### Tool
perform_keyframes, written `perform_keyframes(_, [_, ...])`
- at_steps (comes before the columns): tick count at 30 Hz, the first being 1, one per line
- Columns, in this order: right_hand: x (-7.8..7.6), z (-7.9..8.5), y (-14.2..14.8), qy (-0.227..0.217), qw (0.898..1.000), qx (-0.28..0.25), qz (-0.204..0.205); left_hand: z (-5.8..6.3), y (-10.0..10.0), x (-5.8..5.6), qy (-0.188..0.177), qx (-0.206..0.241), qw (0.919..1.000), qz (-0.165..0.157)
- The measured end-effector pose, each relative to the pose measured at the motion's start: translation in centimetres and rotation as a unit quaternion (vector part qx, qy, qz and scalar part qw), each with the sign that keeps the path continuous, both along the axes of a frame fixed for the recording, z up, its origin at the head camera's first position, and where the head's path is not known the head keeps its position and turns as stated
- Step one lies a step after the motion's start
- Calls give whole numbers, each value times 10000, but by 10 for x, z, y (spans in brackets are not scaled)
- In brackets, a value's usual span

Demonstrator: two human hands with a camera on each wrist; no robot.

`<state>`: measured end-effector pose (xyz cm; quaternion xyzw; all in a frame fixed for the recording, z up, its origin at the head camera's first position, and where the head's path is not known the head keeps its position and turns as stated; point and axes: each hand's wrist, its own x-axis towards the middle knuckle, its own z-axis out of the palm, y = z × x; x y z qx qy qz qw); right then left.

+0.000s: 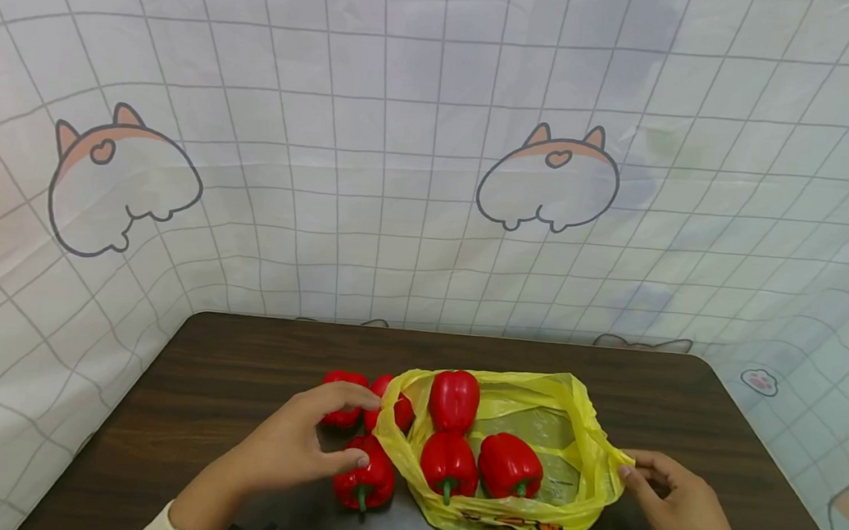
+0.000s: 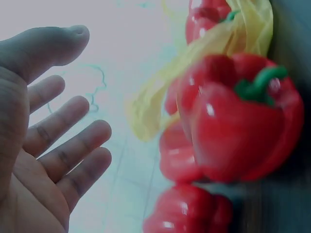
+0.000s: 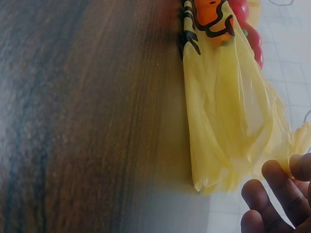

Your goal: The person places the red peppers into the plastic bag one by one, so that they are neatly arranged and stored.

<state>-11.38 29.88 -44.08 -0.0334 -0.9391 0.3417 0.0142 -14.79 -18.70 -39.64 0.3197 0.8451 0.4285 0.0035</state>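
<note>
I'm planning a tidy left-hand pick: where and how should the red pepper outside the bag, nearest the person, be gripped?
Probably around the broad, rounded body of that pepper, not by its thin green stem, with the left hand coming from above and the left. The stem points toward the person, leaving the body graspable, while the yellow bag crowds its right.

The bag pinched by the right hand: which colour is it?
The bag is mainly yellow, clearest in the head view.

Washed-out left wrist view, glinting peppers (image 2: 238, 128)
</note>
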Motion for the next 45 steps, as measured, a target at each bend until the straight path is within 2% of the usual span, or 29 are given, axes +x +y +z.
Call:
perform_keyframes(7, [2,0,2,146,9999,-9,43,-13,-19,-4,85,-59,9985,538])
perform_keyframes(20, [4,1,1,133,9999,-10,-15,-31,-33,-20,388,-35,9931,1104])
perform_keyframes(29, [4,2,0,101,9999,-41,-18,-42,-47,-37,384,-179,9917,1217])
perform_keyframes(37, [5,2,0,175,9998,-18,-19,-47,-54,-45,334,-277,9930,1100])
perform_keyframes(45, [4,0,0,174,9998,-50,-13,-52,-55,-54,207,-378,9927,1128])
